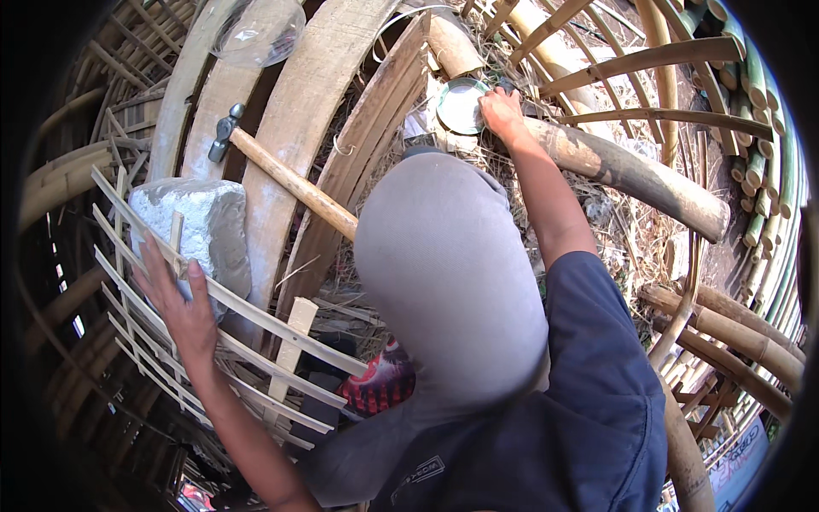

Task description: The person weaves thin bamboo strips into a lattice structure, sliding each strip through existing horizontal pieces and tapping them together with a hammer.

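Observation:
My left hand (177,303) lies with its fingers apart on a lattice of thin bamboo slats (277,327), beside a whitish stone block (192,218). Ahead of my knee, my right hand (502,113) has its fingers curled at the edge of a round, shallow white dish or lid (461,106) with a greenish rim. A small dark thing (508,86) shows just past those fingers; what they hold is partly hidden. A hammer (281,175) with a wooden handle and dark metal head rests across the planks to the left of my knee.
Broad wooden planks (307,94) run away from me on the left, with a clear plastic bag (258,32) on them. A thick bamboo pole (631,171) lies at right, below curved bamboo strips (648,66). Green bamboo poles (755,111) are stacked at far right.

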Demonstrator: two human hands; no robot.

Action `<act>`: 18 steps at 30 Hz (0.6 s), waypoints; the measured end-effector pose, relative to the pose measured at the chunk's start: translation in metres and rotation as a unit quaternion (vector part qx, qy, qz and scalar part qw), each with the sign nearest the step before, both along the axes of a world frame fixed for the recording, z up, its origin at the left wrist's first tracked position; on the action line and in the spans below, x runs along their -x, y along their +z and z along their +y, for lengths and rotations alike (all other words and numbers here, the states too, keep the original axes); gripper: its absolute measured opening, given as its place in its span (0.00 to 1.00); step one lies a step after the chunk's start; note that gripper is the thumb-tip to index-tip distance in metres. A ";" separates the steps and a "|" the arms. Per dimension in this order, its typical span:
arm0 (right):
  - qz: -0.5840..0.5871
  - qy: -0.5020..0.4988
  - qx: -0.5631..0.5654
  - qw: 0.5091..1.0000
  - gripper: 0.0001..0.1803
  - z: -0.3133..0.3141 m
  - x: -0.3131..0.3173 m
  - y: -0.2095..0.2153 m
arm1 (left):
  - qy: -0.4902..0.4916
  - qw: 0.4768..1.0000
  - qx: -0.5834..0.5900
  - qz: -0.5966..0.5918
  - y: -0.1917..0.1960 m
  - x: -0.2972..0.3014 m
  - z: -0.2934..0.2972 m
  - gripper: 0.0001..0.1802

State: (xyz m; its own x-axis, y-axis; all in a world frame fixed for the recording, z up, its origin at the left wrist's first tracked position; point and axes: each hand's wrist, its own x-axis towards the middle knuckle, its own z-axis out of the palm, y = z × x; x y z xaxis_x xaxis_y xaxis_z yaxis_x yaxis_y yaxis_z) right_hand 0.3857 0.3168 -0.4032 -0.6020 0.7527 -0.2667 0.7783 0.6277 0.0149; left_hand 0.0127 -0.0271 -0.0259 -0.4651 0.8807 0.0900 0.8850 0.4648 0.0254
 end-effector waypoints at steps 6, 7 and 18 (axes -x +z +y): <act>-0.023 0.010 -0.017 1.000 0.13 0.000 0.001 0.034 | 0.029 1.000 0.003 0.009 0.001 -0.003 -0.002 0.40; -0.021 0.013 -0.025 0.999 0.14 0.004 -0.002 0.039 | 0.029 1.000 0.001 0.007 0.001 -0.001 -0.002 0.40; 0.112 -0.027 0.050 0.992 0.17 0.028 -0.028 0.131 | 0.109 0.994 -0.024 0.001 0.004 -0.014 -0.002 0.45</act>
State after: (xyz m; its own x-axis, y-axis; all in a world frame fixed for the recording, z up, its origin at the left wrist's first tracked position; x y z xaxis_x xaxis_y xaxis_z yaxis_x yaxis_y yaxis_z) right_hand 0.4138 0.3453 -0.2718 -0.6141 0.7620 -0.2058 0.7876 0.5747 -0.2224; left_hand 0.0266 -0.0287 -0.0223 -0.6445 0.7535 0.1300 0.7633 0.6441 0.0502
